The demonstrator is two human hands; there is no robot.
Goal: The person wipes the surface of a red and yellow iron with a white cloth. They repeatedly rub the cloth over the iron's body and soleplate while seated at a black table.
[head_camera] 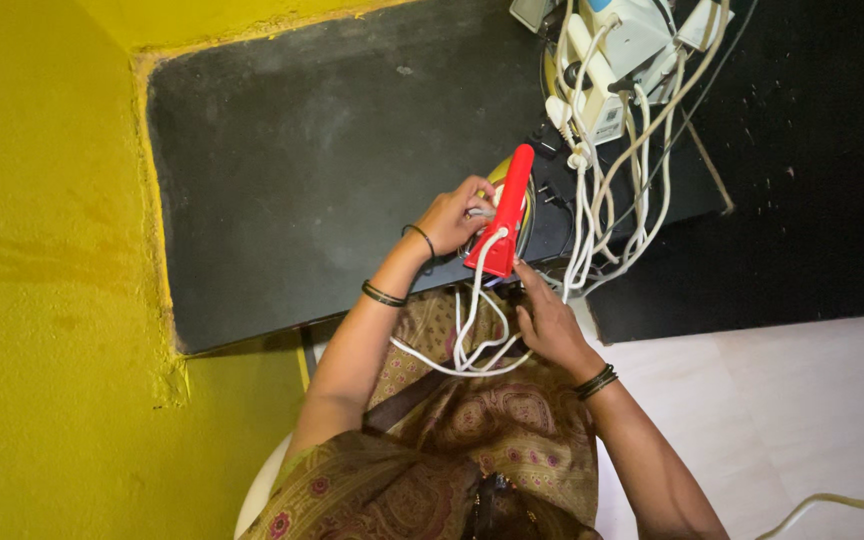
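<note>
A red clothes iron stands on edge at the front of a dark slab counter. Its white cord hangs down in loops over my lap. My left hand is closed around the iron's body and the cord beside the red handle. My right hand sits just below the iron's rear end, fingers bent, touching the cord where it loops; whether it grips the cord is unclear.
Several white cables and white plug boxes crowd the counter's back right. A yellow wall borders the left. Pale floor tiles lie at lower right, with another cable across them.
</note>
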